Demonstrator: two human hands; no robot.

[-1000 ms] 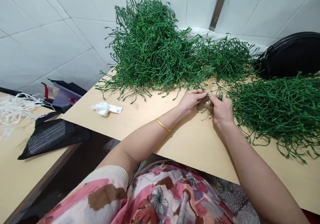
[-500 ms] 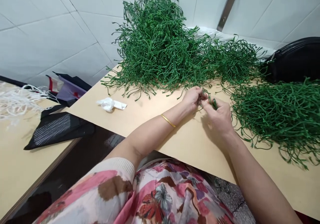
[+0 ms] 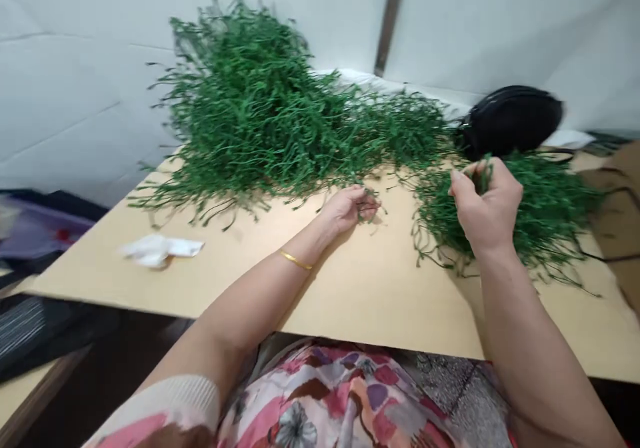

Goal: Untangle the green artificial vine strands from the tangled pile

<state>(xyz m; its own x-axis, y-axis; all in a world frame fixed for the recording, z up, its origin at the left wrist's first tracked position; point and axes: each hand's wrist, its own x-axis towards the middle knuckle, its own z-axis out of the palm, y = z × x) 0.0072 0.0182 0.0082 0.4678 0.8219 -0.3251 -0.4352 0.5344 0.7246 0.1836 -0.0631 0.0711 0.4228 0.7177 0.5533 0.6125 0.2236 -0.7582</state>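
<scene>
My left hand [image 3: 350,209] rests on the tan table [image 3: 360,288] with its fingers curled at the edge of the large pile of green plastic stems [image 3: 260,128]; thin stems seem to lie under its fingertips. My right hand [image 3: 486,203] is raised above the smaller heap of green stems [image 3: 540,215] on the right, fingers closed on a green stem [image 3: 483,176] that sticks up from the fist. The view is blurred by motion.
A crumpled white tissue [image 3: 157,249] lies at the table's left. A black bag [image 3: 513,121] sits at the back right against the white wall. Dark bags [image 3: 30,328] lie on a lower table at the left. A floral garment covers my lap.
My hands have parted. The right hand has moved right and up over the right heap with a stem in it; the left stayed by the big pile. The camera has swung right.
</scene>
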